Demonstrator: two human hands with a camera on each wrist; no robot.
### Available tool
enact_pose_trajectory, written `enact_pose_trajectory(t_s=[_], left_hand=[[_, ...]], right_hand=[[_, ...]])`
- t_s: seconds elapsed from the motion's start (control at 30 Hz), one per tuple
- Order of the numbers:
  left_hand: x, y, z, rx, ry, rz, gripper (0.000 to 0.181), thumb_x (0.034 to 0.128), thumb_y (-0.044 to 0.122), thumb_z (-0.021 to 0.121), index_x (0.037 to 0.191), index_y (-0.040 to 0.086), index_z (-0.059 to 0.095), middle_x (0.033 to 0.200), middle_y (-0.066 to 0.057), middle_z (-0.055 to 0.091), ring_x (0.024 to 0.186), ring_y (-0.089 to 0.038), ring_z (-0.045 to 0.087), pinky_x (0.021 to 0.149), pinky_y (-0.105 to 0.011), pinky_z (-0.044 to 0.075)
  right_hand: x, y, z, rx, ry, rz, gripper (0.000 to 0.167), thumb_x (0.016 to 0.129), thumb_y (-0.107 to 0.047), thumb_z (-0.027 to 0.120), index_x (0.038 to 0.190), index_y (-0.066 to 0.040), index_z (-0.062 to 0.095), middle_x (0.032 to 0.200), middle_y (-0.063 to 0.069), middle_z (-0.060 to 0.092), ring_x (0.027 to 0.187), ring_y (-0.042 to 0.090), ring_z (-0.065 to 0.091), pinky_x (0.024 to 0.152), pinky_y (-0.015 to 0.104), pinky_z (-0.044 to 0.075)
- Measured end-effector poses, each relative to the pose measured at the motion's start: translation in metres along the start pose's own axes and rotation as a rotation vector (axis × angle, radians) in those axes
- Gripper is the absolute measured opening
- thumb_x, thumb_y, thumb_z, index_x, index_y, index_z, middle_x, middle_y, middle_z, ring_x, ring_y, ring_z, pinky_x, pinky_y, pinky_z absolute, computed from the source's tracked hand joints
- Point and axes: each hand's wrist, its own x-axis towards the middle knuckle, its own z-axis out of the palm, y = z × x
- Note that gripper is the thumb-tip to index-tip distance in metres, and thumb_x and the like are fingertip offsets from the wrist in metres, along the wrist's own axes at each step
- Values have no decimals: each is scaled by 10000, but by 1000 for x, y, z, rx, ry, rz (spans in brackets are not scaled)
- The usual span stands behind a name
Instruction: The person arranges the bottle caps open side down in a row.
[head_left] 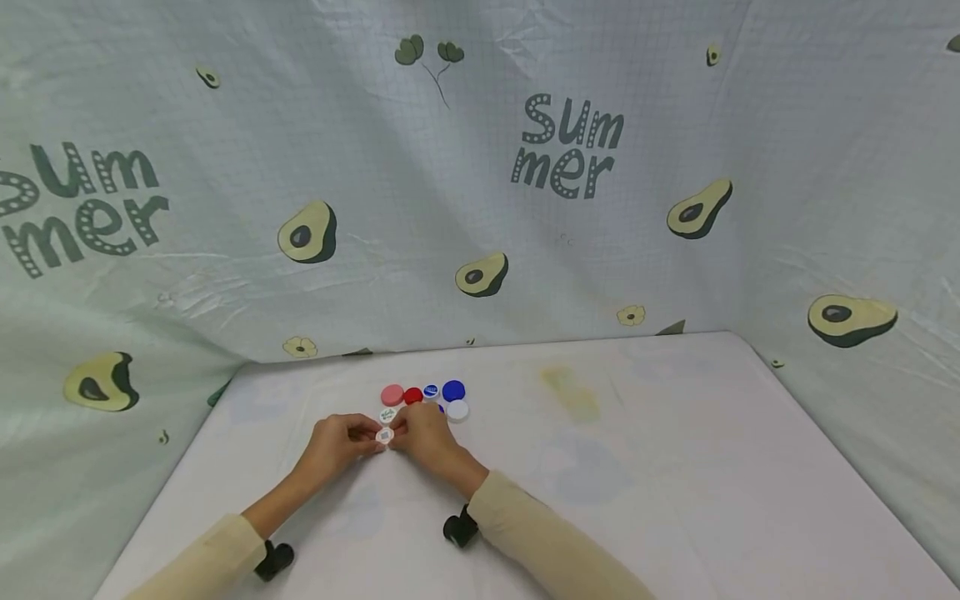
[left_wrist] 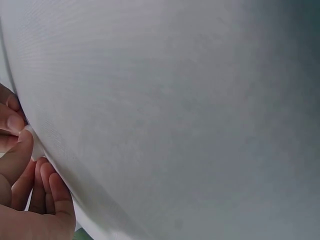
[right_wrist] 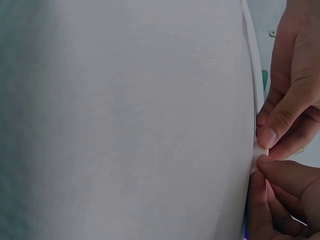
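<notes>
A small white bottle cap (head_left: pixel 385 435) with a dark printed mark lies on the table between my hands. My left hand (head_left: pixel 339 446) pinches its left edge between thumb and fingers. From the other side my right hand (head_left: pixel 431 435) grips the same cap with its fingertips. Both wrist views catch the cap's pale edge (left_wrist: pixel 36 145) between the two sets of fingers. Just behind it sits a white cap with green print (head_left: pixel 387 415). Further back are a pink cap (head_left: pixel 392 395), a red cap (head_left: pixel 413 396) and a white cap with a blue print (head_left: pixel 431 391).
Right of these lie a dark blue cap (head_left: pixel 453 391) and a plain white cap (head_left: pixel 457 410). Another blue cap (head_left: pixel 441 408) is partly hidden by my right hand. A white cloth (head_left: pixel 675 467) with a yellowish stain covers the table; a printed curtain (head_left: pixel 420 183) hangs behind.
</notes>
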Motion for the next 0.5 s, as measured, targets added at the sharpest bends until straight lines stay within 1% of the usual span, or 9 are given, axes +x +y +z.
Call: enact_pose_trajectory(t_s=[0.1,0.17,0.23,0.3,0.4,0.47,0.5], left_hand=[[-1,0,-1,11,20,11,208,787,25,858,962,-38,763,801,-75,733,716,-149,657,629,-187,526],[-1,0,-2,13,27,4,208,789,23,855,965,-40,762,806,-78,733,720,-156,661,630,-185,526],[-2,0,-2,11,23,-3,218,796,17,848,982,-46,753,838,-88,741,738,-163,678,643,-183,538],[-3,0,-2,15,8,-10,240,808,6,836,1015,-63,735,876,-108,744,767,-180,695,658,-205,558],[-6,3,-6,73,-21,-6,282,854,26,801,1095,-79,696,954,-140,738,836,-231,715,716,-295,596],[-11,6,-12,148,-54,4,333,906,63,755,1184,-89,651,1045,-181,720,929,-297,707,794,-396,598],[-14,7,-15,198,-63,15,358,936,90,725,1229,-91,627,1107,-207,703,995,-340,694,847,-447,584]], right_hand=[[1,-2,1,-8,5,-2,143,830,-49,838,967,-44,795,691,-50,655,637,23,543,570,127,468],[1,-2,1,-2,6,-12,139,835,-50,835,968,-39,794,701,-44,665,639,17,545,574,127,468],[0,-1,-1,8,-4,-21,133,851,-58,822,978,-33,793,727,-39,683,651,8,552,584,127,476],[-2,1,-7,33,-32,-25,156,874,-75,802,1021,-26,784,762,-34,693,661,11,567,593,137,490],[-8,9,-27,51,-106,-64,231,919,-131,768,1128,-34,754,876,-27,715,751,28,615,652,148,524],[-15,20,-49,29,-166,-121,297,950,-170,740,1222,-53,721,995,-4,731,867,73,663,737,169,551],[-21,26,-63,-2,-184,-156,326,964,-194,725,1265,-69,702,1074,7,732,946,99,671,791,188,558]])
